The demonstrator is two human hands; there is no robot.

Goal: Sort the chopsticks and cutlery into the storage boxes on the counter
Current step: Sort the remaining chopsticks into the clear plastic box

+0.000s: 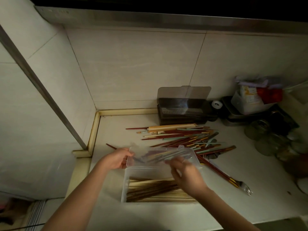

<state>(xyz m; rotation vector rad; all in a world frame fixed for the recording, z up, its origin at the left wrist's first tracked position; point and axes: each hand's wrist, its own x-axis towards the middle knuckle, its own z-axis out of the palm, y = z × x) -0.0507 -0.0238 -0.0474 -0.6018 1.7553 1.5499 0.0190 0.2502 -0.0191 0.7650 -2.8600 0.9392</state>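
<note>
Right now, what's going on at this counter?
A person is sorting chopsticks. The left hand holds the left edge of a clear box's lid, while the right hand reaches over the open clear box, already partly filled with chopsticks. A loose pile of chopsticks still lies behind it on the counter.

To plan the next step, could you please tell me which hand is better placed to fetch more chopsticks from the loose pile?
Probably the right hand: the pile lies on its side, while the left hand holds the lid.
</note>
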